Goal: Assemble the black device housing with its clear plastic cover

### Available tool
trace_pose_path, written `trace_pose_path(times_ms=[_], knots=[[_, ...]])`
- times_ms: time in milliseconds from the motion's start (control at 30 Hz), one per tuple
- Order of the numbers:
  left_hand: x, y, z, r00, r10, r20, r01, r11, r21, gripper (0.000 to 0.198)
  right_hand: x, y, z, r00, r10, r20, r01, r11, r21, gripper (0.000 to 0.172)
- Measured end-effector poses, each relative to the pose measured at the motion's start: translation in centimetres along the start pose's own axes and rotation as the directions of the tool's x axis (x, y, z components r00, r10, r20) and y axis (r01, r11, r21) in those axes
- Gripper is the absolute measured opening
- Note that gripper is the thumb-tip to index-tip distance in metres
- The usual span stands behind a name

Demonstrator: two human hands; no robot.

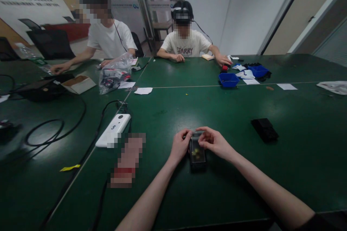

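A small black box with a clear lid (197, 156) rests on the green table (222, 115) in front of me; yellowish bits show inside. My left hand (179, 147) grips its left side with curled fingers. My right hand (214, 143) reaches over its far end, fingers pinched on the lid's top edge. Both hands touch the box.
A black pouch (265, 129) lies to the right. A white power strip (113, 130) and black cables (51, 133) lie left. Farther off are blue trays (228, 79), paper slips, a plastic bag (115, 73) and a cardboard box (78, 83). Two people sit across the table.
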State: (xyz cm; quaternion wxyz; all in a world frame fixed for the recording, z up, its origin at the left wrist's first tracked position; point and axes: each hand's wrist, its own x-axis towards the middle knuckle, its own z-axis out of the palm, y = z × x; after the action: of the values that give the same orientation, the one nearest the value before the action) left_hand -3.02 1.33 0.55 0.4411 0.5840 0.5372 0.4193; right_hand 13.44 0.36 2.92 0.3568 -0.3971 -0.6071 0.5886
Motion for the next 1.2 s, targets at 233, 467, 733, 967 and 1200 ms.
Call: trace_pose_path(times_ms=[233, 467, 733, 967, 1200], knots=[[0.0, 0.0, 0.0, 1.000, 0.010, -0.003, -0.010, 1.000, 0.002, 0.028, -0.2, -0.6, 0.2, 1.000, -0.002, 0.022, 0.003, 0.996, -0.088, 0.038], [0.1, -0.2, 0.0, 1.000, -0.002, 0.010, 0.003, 1.000, -0.025, 0.031, -0.3, -0.8, -0.3, 0.996, -0.084, 0.002, 0.078, 0.912, -0.403, 0.039], [-0.2, -0.1, -0.1, 0.999, -0.010, 0.037, 0.013, 0.996, -0.085, 0.033, -0.1, 0.4, -0.6, 0.992, -0.122, 0.027, 0.122, 0.903, -0.413, 0.040], [-0.2, -0.2, 0.0, 0.999, 0.023, 0.047, -0.021, 0.999, -0.043, 0.025, 0.0, 0.2, -1.0, 0.994, -0.081, 0.068, 0.101, 0.925, -0.368, 0.043], [-0.2, -0.1, -0.1, 0.996, -0.009, 0.084, 0.016, 0.997, -0.075, 0.028, 0.1, 0.7, -1.0, 0.999, -0.050, 0.004, 0.048, 0.938, -0.342, 0.047]])
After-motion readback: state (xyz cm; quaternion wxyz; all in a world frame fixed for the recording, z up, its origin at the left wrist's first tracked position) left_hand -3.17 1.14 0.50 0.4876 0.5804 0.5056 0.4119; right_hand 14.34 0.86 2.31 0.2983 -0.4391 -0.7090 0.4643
